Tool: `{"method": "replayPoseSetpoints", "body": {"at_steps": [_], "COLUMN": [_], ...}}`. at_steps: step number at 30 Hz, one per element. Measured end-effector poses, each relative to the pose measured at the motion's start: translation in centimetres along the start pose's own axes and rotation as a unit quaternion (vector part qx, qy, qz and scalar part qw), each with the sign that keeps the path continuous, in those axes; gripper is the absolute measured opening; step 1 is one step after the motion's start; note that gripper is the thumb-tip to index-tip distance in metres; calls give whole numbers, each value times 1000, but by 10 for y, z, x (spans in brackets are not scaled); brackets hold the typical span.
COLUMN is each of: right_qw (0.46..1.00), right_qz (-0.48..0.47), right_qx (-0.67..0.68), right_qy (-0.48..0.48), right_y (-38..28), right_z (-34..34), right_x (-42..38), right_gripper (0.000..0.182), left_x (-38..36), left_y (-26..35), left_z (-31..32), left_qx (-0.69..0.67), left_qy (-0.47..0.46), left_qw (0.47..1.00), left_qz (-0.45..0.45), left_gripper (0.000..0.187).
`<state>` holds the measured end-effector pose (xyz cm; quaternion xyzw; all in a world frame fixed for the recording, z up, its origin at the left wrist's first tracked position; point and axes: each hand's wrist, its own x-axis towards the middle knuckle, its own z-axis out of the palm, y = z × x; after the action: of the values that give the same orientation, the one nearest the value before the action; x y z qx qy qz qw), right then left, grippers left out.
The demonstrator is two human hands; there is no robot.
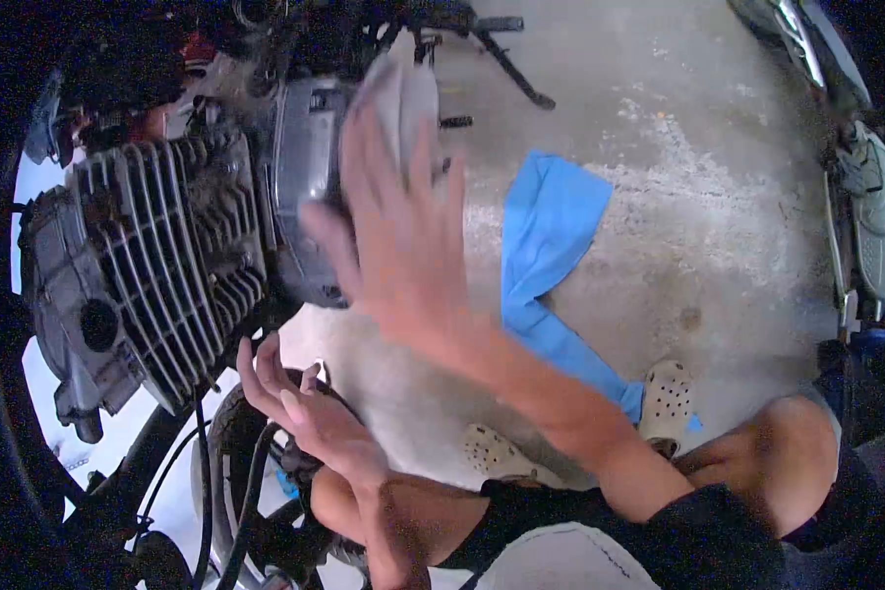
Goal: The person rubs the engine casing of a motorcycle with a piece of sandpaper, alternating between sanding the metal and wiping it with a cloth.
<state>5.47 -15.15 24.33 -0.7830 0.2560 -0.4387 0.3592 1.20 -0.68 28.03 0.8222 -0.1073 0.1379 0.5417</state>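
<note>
My right hand (403, 236) is stretched out in front of the engine's smooth dark side cover (310, 147), its fingers spread and smeared by motion. Behind the fingertips shows a pale, whitish piece (418, 93) that looks like cloth or paper; I cannot tell whether the hand touches it. Below the finned engine cylinder (167, 256), my left hand (310, 408) is raised with loosely bent fingers apart and nothing between them. The cylinder's metal fins and round dark opening face me.
A long blue cloth (551, 236) lies on the stained concrete floor (698, 256), reaching one of my beige clogs (669, 398). Black cables (204, 492) and a tyre (228, 442) sit at lower left. Part of another motorcycle (873, 216) stands along the right edge.
</note>
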Motion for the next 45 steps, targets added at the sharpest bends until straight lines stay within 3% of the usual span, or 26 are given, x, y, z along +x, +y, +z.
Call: {"method": "replayPoseSetpoints", "body": {"at_steps": [2, 3, 6, 8, 10, 14, 19, 22, 24, 30, 34, 36, 40, 42, 45], "right_qw": [997, 999, 997, 995, 995, 992, 994, 991, 995, 996, 996, 996, 998, 991, 995], "right_qz": [-34, -34, -13, -32, -40, -40, -49, -33, -48, -50, -59, -49, -38, -55, -46], "right_qx": [-38, -18, -78, -88, -86, -111, -99, -119, -91, -65, -36, -33, 1, -2, 29], "right_qy": [-55, -5, 11, 38, -32, 42, -3, 46, -13, 23, -60, -65, -58, -125, -78], "right_y": [-3, 3, 11, 2, -8, 5, 1, 4, -4, 10, -11, -4, -7, -7, 7], "right_z": [-7, 4, 8, -3, -20, 1, -5, 1, -13, 2, -9, 2, -3, -6, 9], "right_x": [-22, -9, 27, 4, -8, 24, 3, 17, -3, 19, -26, -14, -35, -56, -10], "right_gripper": [67, 67, 70, 69, 65, 71, 73, 79, 78, 79, 81, 82, 77, 73, 76], "left_x": [2, 1, -7, -4, -1, -11, -6, -12, -9, -13, -7, -10, -7, -2, -13], "left_y": [-1, 2, 11, 16, 17, 15, 16, 21, 18, 20, 19, 13, 10, 6, 11], "left_z": [2, 1, -8, -1, 6, -9, -9, -10, -8, -11, -10, -16, -16, -18, -11], "left_qx": [-7, -20, -30, 61, 12, -28, -27, -43, -1, -24, -33, -39, -49, -53, -64], "left_qy": [6, 6, 2, 9, 7, -2, 13, 18, -5, -3, 9, -1, -18, 6, -10], "left_qw": [1000, 1000, 999, 998, 1000, 999, 999, 999, 999, 999, 999, 999, 994, 998, 996], "left_qz": [-13, -15, -10, -1, -3, 22, -16, -1, 38, 41, 6, 32, 91, 17, 55], "left_gripper": [78, 79, 80, 81, 81, 82, 79, 81, 83, 83, 82, 68, 65, 65, 65]}}
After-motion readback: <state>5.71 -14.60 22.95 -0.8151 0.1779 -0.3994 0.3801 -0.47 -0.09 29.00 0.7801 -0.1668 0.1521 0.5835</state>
